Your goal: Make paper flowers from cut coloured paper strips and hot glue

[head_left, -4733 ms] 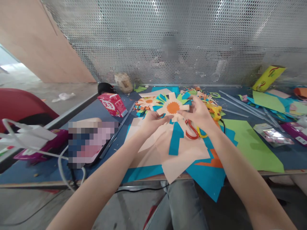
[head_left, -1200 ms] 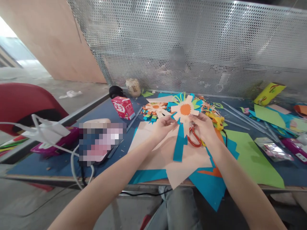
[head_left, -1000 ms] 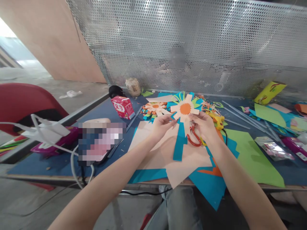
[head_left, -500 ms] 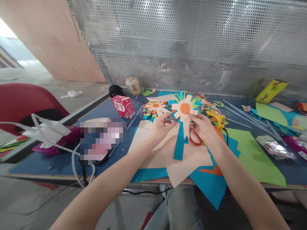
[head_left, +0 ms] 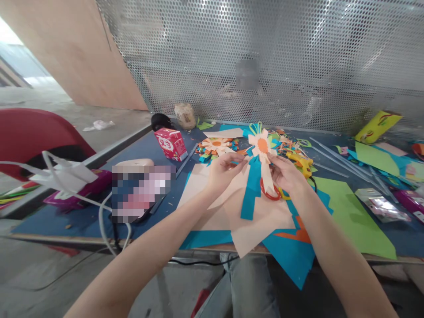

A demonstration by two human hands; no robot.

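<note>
Flower (head_left: 263, 145) just turned partly side-on, face narrower now; L edge prob. easier to reach. R hand (head_left: 284, 173) pinches it btwn hands, above peach sheets (head_left: 217, 217); L hand (head_left: 225, 173) fingertips at its edge, grip can't tell.

Head cam, fwd & down

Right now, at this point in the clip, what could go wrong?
The paper flower might crease, since the right grip pinches it by an edge. Its hanging peach strip overlaps the red handle in this view and could catch there, though whether they touch is unclear. The blue sheet juts past the edge of the table, so a knock may bend or drop it.
</note>
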